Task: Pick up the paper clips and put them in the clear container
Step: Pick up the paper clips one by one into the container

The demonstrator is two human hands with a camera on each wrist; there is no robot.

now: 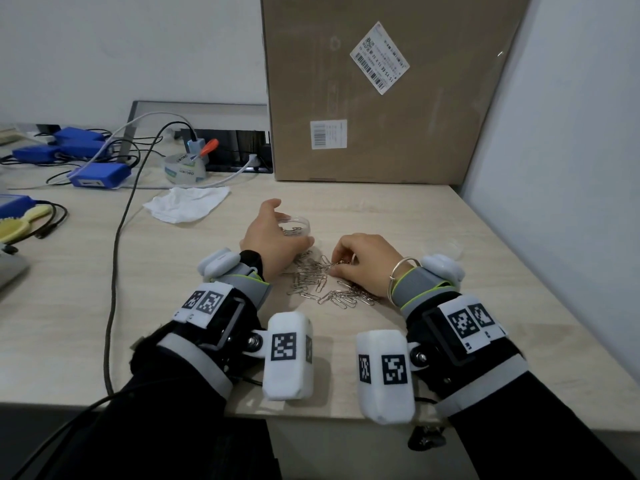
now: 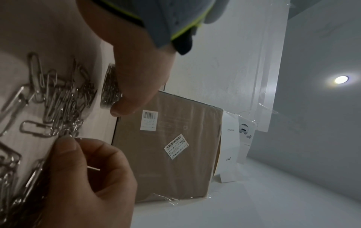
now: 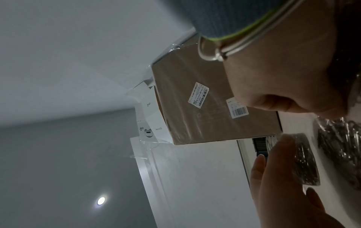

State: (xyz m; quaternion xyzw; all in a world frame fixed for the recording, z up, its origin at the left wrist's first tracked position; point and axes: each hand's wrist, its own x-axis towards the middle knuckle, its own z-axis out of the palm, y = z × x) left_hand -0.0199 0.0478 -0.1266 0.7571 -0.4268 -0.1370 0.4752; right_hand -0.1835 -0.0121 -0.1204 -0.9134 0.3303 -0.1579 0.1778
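Silver paper clips (image 1: 322,282) lie heaped on the pale desk (image 1: 467,271), just in front of the clear container (image 1: 298,226), which already has some clips in it. At the container's left the left hand (image 1: 273,233) curves round it, thumb and fingers on its sides, so this grip is clamped on the container. To the container's front right, the right hand (image 1: 367,263) is bent over the heap, its thumb and fingers (image 2: 64,148) pinching clips at the pile's edge. Only the head view shows the tissue (image 1: 188,204) and tape roll (image 1: 185,168) behind the container; the wrist views alone show a white box (image 2: 234,145) beside the cardboard box (image 1: 388,88).
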